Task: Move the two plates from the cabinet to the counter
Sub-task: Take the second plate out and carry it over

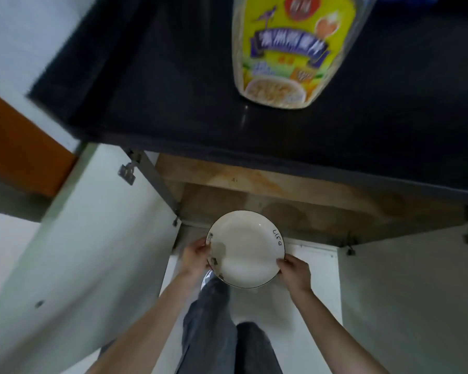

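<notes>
A white plate (245, 248) with a thin dark rim and the word "life" on it is held in the air in front of the open cabinet (281, 201), below the counter edge. My left hand (196, 256) grips its left rim and my right hand (295, 269) grips its lower right rim. Whether a second plate lies under it cannot be seen. The black counter (173, 90) stretches across the top of the view.
A large jar with a yellow label (292, 49) stands on the counter at the upper right. White cabinet doors (92, 252) stand open on both sides, the right one (411, 292) too. My legs in dark trousers (214, 333) are below the plate.
</notes>
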